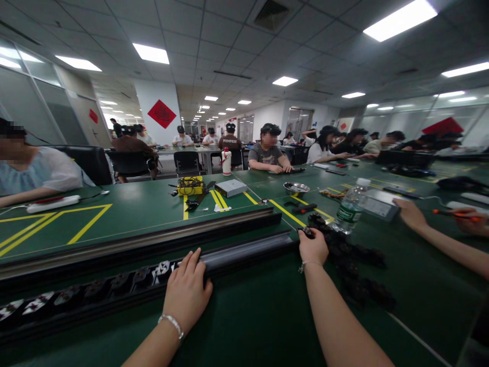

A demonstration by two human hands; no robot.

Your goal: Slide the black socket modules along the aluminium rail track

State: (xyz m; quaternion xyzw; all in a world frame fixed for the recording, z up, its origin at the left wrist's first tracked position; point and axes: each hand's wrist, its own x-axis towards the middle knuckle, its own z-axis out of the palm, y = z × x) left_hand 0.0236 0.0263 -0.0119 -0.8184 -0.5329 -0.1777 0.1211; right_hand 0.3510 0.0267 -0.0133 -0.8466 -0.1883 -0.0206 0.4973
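Observation:
A long black rail [244,256] with a channel lies across the table in front of me. Its left half holds a row of black socket-like modules [95,289], some with shiny silver faces. My left hand [188,291] rests on the rail at the right end of that row, fingers stretched across it. Near the rail's right end, my right hand [314,247] pinches a small black module [305,232], partly hidden by the fingers. Just beyond that hand is a pile of loose black modules [349,265]. A second long rail [153,238] lies behind the first.
A water bottle [348,206] stands behind the pile. Farther back are a metal bowl [296,188], a grey box [231,188] and a yellow basket of cables [190,185]. At right, a co-worker's hand [410,214] touches a silver box [378,205]; another hand [468,221] holds an orange-and-black tool.

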